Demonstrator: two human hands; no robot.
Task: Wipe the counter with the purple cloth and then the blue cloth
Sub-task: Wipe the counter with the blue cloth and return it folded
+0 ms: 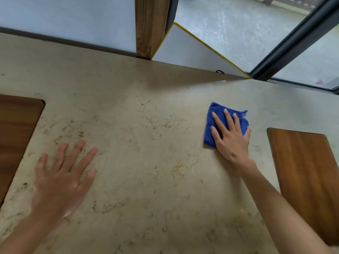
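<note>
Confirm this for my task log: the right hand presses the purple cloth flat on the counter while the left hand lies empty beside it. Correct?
Not quite. The cloth under the right hand is blue, not purple, as the head view shows. The rest holds: it is pressed flat on the counter, and the left hand is empty.

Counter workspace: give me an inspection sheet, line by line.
Surface: beige marbled counter, dark veining, no spill visible.
Job's things: blue cloth folded, flat on the counter; purple cloth not seen.
Clutter: nothing seen.
Hands: right hand spread flat on the blue cloth; left hand open and blurred over bare counter, holding nothing.
Cables: nothing seen.
Surroundings: wooden panels at left and right; wooden post; dark window frame.
</note>
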